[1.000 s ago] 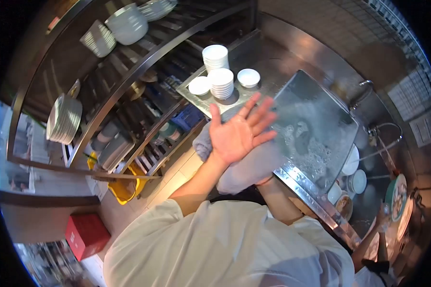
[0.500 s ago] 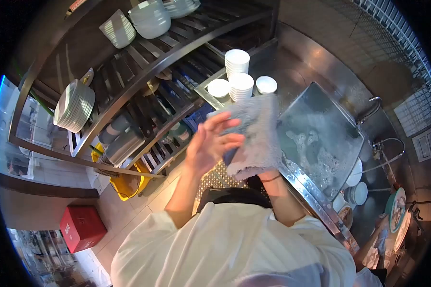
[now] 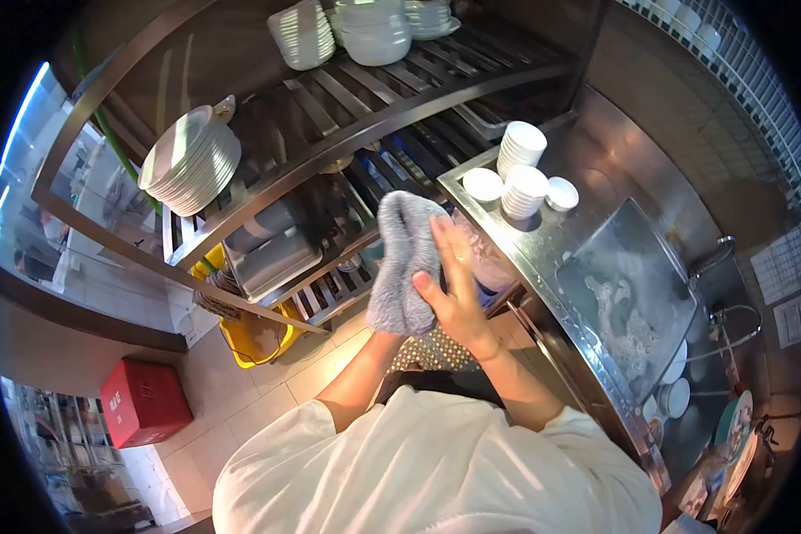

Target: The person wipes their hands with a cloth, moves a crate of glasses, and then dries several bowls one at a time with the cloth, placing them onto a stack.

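Observation:
A fluffy grey cloth [image 3: 402, 267] stands upright over my left hand, with a deep fold down its middle. My left wrist goes in under its lower edge; the cloth hides the fingers, which hold it from behind. My right hand [image 3: 458, 298] lies against the right side of the cloth, its fingers stretched out flat and the thumb apart. Beyond the hands, several white bowls [image 3: 525, 191] stand stacked on the steel counter [image 3: 498, 218].
A sink of soapy water [image 3: 632, 303] is at the right, with a faucet [image 3: 737, 311] behind. At the left, a metal rack [image 3: 347, 133] carries stacked plates [image 3: 196, 160]. A red box [image 3: 147, 405] and a yellow bucket [image 3: 256, 343] are on the floor. Another person's arm [image 3: 699, 485] shows at lower right.
The cloth has passed from my right hand to my left hand. My right hand now rests against it, where my left hand was spread before. The view has turned slightly left.

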Demonstrator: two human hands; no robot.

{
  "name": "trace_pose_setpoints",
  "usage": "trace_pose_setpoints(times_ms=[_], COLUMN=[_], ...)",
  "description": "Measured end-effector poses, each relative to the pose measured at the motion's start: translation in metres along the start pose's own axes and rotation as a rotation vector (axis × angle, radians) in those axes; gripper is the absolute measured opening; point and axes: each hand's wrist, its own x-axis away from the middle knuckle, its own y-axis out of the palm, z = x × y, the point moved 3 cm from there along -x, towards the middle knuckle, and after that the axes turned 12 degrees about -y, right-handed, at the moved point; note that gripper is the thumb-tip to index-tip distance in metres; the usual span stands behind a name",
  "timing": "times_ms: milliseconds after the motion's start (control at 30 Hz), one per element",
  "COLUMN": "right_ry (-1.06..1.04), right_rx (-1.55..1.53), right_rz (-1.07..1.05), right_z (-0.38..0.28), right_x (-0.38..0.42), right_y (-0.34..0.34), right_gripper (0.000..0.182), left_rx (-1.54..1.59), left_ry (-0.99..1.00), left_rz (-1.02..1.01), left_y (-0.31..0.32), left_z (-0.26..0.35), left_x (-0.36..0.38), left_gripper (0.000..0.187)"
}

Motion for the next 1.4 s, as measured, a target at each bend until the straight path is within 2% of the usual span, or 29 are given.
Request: trace_pose_setpoints(times_ms=[67,100,133,200,267,333,367,400,467,500,533,600,667,700,733,767,800,867,900,967,1033,1067,1100,1133,1200,1233,1333,1367,1400], right_ry=[-0.113,0.022,0.132,0.315,0.401,0.181,0.266,0.276,0.526,0.646,0.488,0.196,-0.238,0.004,0.085,0.686,0.477,0.195,0.190,0.023,0.112,0.242,0.385,0.537,0.542,0.535,0.507,0.501,0.506], right_rx=[0.008,-0.699,-1.463,-2.324,-2.162,-2.463,-2.442,-2.362,-1.921,-1.587,-1.127,-0.545,-0.405,-0.834,-0.926,-1.439,-1.530,-1.256,-1.272,-0.996,-1.206,-1.324,-1.430,-1.522,-1.615,-1.663,-1.820,-1.860,-1.906], right_rz=[0.051,0.076,-0.097,-0.418,-0.448,-0.501,-0.535,-0.560,-0.379,-0.346,-0.288,-0.138,-0.078,-0.318,-0.313,-0.346,-0.305,-0.223,-0.259,-0.205,-0.317,-0.290,-0.255,-0.206,-0.289,-0.342,-0.545,-0.619,-0.688], right_z=[-0.019,-0.005,-0.010,-0.011,-0.003,0.005,0.005,0.010,0.014,0.012,0.009,0.018,0.011,-0.001,0.028,0.002,0.029,0.041,0.030,0.001,0.028,0.032,0.034,0.036,0.044,0.047,0.055,0.056,0.057], right_x=[-0.011,-0.013,-0.013,-0.007,-0.008,0.002,-0.007,-0.018,-0.041,-0.048,-0.057,-0.061,-0.059,-0.048,-0.028,-0.028,-0.011,0.002,0.000,-0.004,-0.011,-0.017,-0.020,-0.020,-0.022,-0.021,-0.010,-0.006,0.000], right_y=[-0.017,-0.012,-0.003,0.037,0.045,0.057,0.055,0.056,0.055,0.048,0.034,0.010,0.029,0.050,0.066,0.057,0.065,0.069,0.069,0.064,0.070,0.071,0.072,0.075,0.067,0.062,0.059,0.061,0.063], right_gripper=[0.075,0.078,0.076,0.071,0.066,0.067,0.066,0.066,0.061,0.053,0.044,0.050,0.046,0.073,0.057,0.057,0.056,0.054,0.054,0.053,0.049,0.048,0.047,0.047,0.048,0.048,0.049,0.049,0.049], left_rx=[-0.714,-0.532,-0.541,0.505,0.357,-0.585,-0.691,-0.703,-0.095,0.162,-0.020,-0.512,-1.547,-1.305,-1.059,-0.920,-0.936,-1.381,-1.388,-1.517,-1.644,-1.699,-1.528,-1.952,-1.904,-1.224,0.409,0.720,0.742], left_ry=[-0.007,-0.286,-0.267,-0.466,-0.508,0.009,0.235,0.253,-0.244,-0.097,0.050,0.414,0.338,0.316,0.295,0.374,0.411,0.521,0.546,0.489,0.429,0.389,-0.109,0.050,0.240,0.078,-0.082,-0.143,-0.142], left_rz=[0.263,-0.031,-0.020,-0.665,-0.599,0.131,0.231,0.257,0.306,-0.392,0.300,0.567,0.919,0.935,0.931,0.782,0.794,0.771,0.801,0.655,0.545,0.490,0.642,0.746,0.722,0.605,-0.510,-0.683,-0.771], left_y=[-0.006,0.009,-0.002,-0.013,-0.016,-0.002,-0.004,-0.028,-0.093,-0.051,-0.046,-0.031,-0.116,-0.093,-0.049,0.007,0.006,0.015,0.012,-0.009,-0.032,-0.036,0.031,0.030,0.044,0.049,0.046,0.029,0.034], left_z=[0.017,0.036,0.033,0.012,0.021,0.038,0.037,0.035,0.020,0.031,0.051,0.076,0.027,-0.005,-0.023,-0.004,0.003,0.004,0.006,0.008,0.024,0.032,0.070,0.076,0.112,0.122,0.093,0.057,0.049], left_x=[0.000,0.000,0.005,0.032,0.032,0.027,0.022,0.026,0.031,0.009,0.035,0.053,0.058,0.060,0.059,0.059,0.057,0.059,0.057,0.041,0.034,0.037,0.045,0.056,0.076,0.081,0.065,0.053,0.056], left_gripper=[0.044,0.040,0.040,0.033,0.034,0.048,0.048,0.048,0.045,0.039,0.038,0.041,0.047,0.049,0.051,0.045,0.045,0.048,0.048,0.052,0.055,0.057,0.058,0.058,0.059,0.064,0.076,0.074,0.072])
